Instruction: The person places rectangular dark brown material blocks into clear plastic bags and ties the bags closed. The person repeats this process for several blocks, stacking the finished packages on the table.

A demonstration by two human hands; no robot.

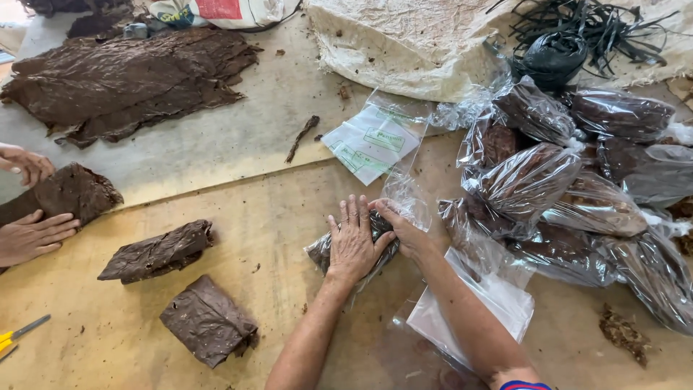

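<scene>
Two hands work at a wooden table (289, 217); the left hand (354, 242) lies flat on a small clear bag (375, 235) with dark brown leaves packed inside; its fingers are spread and press down on the bag; the right hand (404, 227) is just beside it, on the far side of the same bag, and its fingers touch the bag's open top; the two hands are close together and almost touch; neither one is shut around the bag, they just press on it. The bag lies on the table in the middle, a bit to the right.

To the right sits a big pile of full bags (577, 188), all clear and stuffed with the same brown leaves; under the right arm lies a flat empty bag (491, 303); more empty bags (372, 141) lie farther back.

On the left side of the table lie two folded bundles of brown leaf; one folded bundle (209, 321) is near the front; the other bundle (159, 253) is a little farther back. At the far left another person's hands (29, 235) rest on a third leaf bundle (68, 191). A wide heap of flat leaves (123, 79) lies at the back on a pale sheet (216, 144); a yellow tool (14, 336) pokes in at the left edge; a black tangle of strips (577, 29) sits at the top right on a pale sack (404, 43).
</scene>
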